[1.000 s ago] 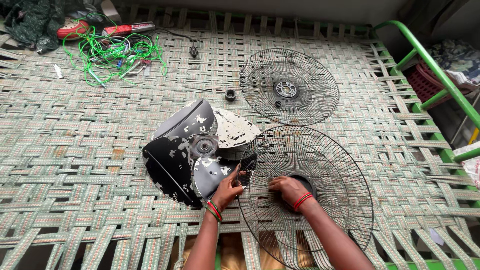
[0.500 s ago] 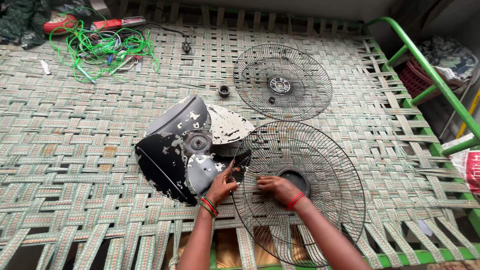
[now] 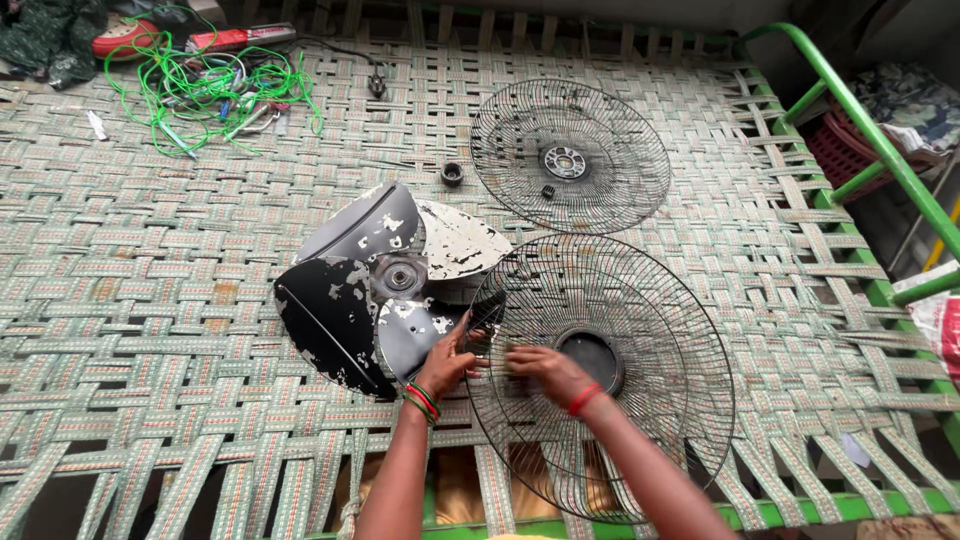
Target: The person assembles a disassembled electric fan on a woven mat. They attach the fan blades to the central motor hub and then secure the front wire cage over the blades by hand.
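You have a woven-strap cot (image 3: 150, 290) bearing two wire fan guards (image 3: 640, 330) (image 3: 570, 155), a peeling fan blade (image 3: 385, 280), a small black nut (image 3: 452, 173) and tangled green wire (image 3: 205, 95).

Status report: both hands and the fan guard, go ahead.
Left hand grips rim of near black wire fan guard. Right hand pressed on its mesh. Peeling black fan blade touches guard.

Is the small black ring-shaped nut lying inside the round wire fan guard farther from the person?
No, the small black ring-shaped nut lies on the woven cot, just left of the farther round wire guard.
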